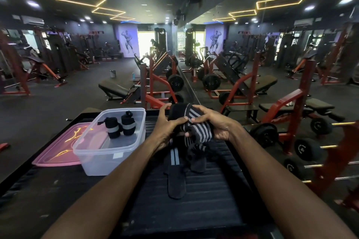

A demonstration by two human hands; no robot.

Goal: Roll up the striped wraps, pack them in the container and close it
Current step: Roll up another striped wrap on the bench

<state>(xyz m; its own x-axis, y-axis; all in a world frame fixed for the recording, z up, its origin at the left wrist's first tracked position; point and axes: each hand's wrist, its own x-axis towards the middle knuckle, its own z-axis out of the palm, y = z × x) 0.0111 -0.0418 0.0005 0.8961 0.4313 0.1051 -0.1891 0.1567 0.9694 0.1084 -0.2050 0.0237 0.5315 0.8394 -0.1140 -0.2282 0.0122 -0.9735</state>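
Note:
A black wrap with grey stripes (202, 132) is held up between both hands above the black ribbed surface (204, 196). My left hand (167, 124) pinches its left side and my right hand (215, 124) grips its right side; part of it is bunched. Its loose end hangs down. Another flat striped wrap (175, 170) lies on the surface below. A clear plastic container (108, 153) stands open to the left with two rolled wraps (120, 125) upright inside. Its pink lid (58, 151) lies flat beside it on the left.
A rack of dumbbells (307, 149) stands close on the right. Red-framed benches and weight machines (161, 81) fill the gym floor beyond, doubled by a wall mirror. The surface's left edge drops to the dark floor.

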